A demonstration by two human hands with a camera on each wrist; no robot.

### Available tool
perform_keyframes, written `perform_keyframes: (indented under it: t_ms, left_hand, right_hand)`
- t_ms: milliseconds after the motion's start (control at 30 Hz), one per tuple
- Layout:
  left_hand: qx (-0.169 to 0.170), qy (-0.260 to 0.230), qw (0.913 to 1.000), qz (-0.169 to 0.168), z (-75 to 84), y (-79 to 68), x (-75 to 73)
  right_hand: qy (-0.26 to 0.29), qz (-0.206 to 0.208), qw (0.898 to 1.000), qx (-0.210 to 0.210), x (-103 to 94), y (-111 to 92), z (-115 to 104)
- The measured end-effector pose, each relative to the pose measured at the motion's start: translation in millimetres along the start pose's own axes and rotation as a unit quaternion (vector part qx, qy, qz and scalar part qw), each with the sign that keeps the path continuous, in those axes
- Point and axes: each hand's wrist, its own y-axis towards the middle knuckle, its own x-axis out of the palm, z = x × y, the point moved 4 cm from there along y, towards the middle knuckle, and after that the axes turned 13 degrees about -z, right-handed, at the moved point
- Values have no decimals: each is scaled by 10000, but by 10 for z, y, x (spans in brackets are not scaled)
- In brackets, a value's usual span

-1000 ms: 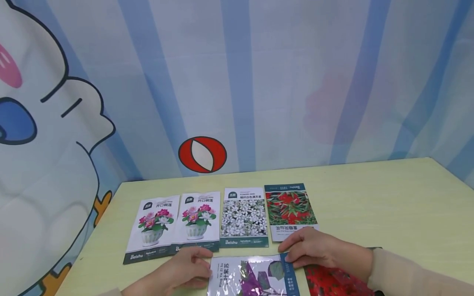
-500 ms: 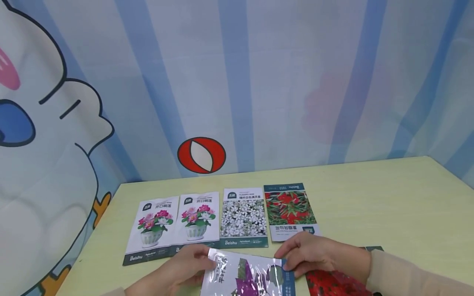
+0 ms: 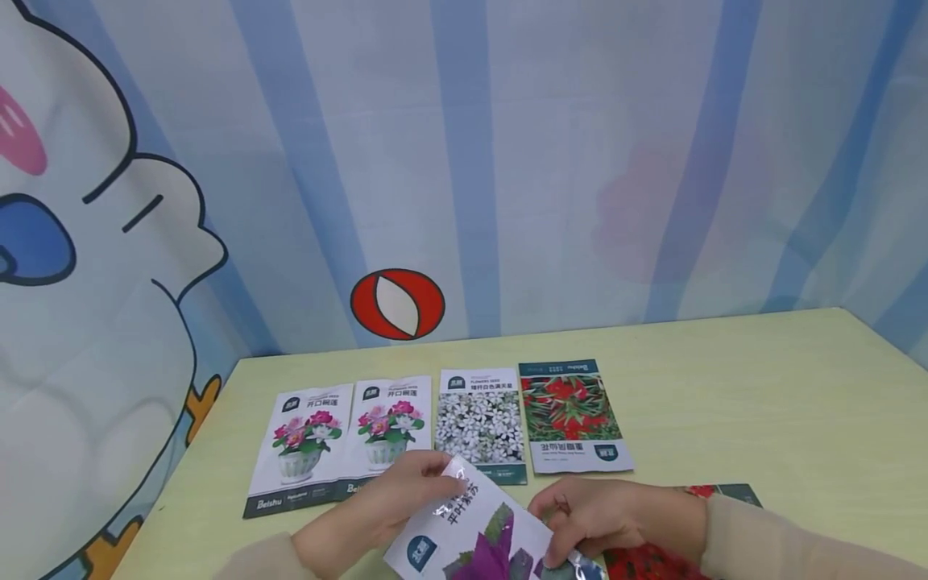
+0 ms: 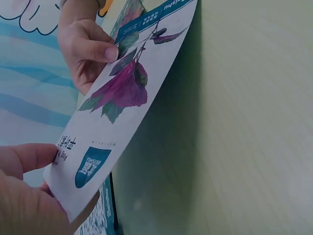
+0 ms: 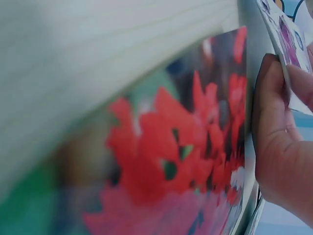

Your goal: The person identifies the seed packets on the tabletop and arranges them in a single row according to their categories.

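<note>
Between my two hands a white seed packet [image 3: 482, 536] with purple leaves is held up, tilted, its far left corner highest in the head view. My left hand [image 3: 377, 511] pinches that corner, thumb on the printed face. With thumb and fingers my right hand [image 3: 590, 515] grips the opposite, blue-banded end. In the left wrist view the packet [image 4: 122, 98] slants clear over the table, casting a shadow. A packet with red flowers [image 3: 648, 561] lies under my right forearm, partly hidden; it fills much of the right wrist view.
Along the back lie two packets with potted lotus, the left one [image 3: 300, 447] and the right one [image 3: 387, 431], then a white-flower packet [image 3: 478, 423] and an upside-down red-flower packet [image 3: 573, 415]. Behind the pale yellow table [image 3: 725, 387] hangs a printed curtain [image 3: 544, 161].
The purple-leaf packet has been raised from lying sideways near the table and turned, its left end swinging up and away. Both hands keep hold of it. The packets at the back stay put.
</note>
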Motion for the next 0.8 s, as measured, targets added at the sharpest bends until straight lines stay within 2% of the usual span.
perform_keyframes:
  t_ms: [133, 333, 500, 633, 800]
  left_hand:
    - [17, 130, 9999, 11, 57, 67, 103]
    - [157, 201, 9996, -90, 118, 151, 183]
    - [82, 168, 9996, -208, 174, 188, 185]
    - [87, 156, 9997, -138, 201, 212, 157]
    - [109, 152, 9997, 172, 195, 235, 99]
  right_hand:
    - [8, -316, 9993, -193, 30, 28, -31]
    - [-204, -229, 9993, -228, 45, 32, -82]
    - [-237, -109, 9988, -416, 28, 10, -126]
    - [-282, 135, 9975, -628, -35, -52, -155]
    - [-167, 761, 9942, -741, -159, -179, -152]
